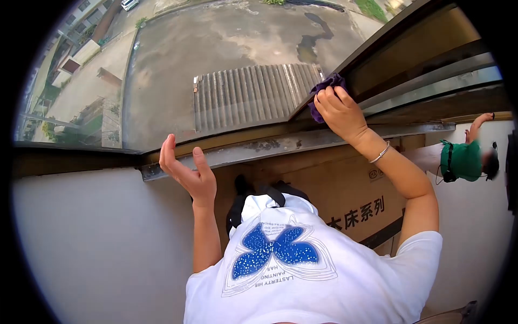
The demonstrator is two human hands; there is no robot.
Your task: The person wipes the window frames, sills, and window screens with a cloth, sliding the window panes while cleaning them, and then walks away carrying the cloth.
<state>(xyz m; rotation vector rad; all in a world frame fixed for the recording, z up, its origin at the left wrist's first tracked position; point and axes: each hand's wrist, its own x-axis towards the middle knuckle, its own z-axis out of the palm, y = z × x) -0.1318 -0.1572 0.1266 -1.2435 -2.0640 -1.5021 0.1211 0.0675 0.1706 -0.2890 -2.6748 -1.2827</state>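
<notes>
- The right hand (342, 110) pinches a purple cloth (330, 81), with its fingers bent and close together.
- The cloth is dark purple, soft and all scrunched up. Bits of it poke out above and below the fingers. It is up against the edge of the window frame (377, 43).
- The right arm reaches up to the window frame, bent at the elbow, with a shiny bracelet (380, 153) on the wrist.
- The left hand (193, 175) is left of the window frame, spread wide, fingers pointing up and thumb apart. I cannot tell if it touches the ledge (259, 151).
- The ledge runs below the window frame.
- A big brown box (324, 186) with black writing is lower than the window frame.
- A person in a green top (463, 161) is right of the window frame.
- A wavy metal sheet (248, 97) is outside, left of the window frame.
</notes>
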